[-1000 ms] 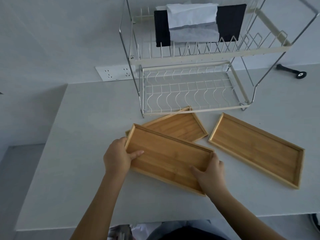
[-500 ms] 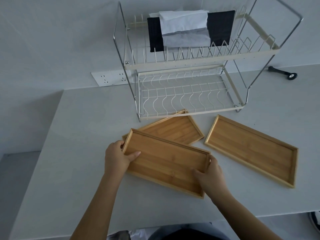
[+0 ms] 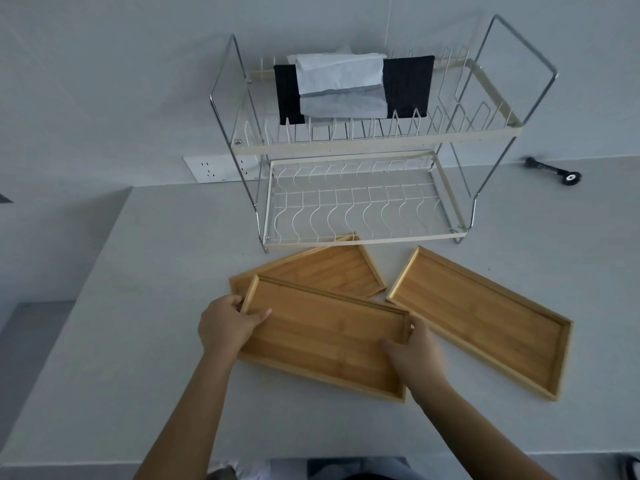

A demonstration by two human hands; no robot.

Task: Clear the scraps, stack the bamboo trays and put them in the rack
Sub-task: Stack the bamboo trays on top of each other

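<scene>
I see both forearms bare to the lower frame edge, no sleeves, rings or watch; left hand (image 3: 227,323) and right hand (image 3: 415,355) ungloved.

Tray (image 3: 322,337) in both hands (overlapping another)

Both forearms reach forward, left hand (image 3: 227,323) and right hand (image 3: 414,353) curled closed, thumbs pointing inward.

Rear tray (image 3: 325,268) partly under front tray (image 3: 325,337)
</scene>
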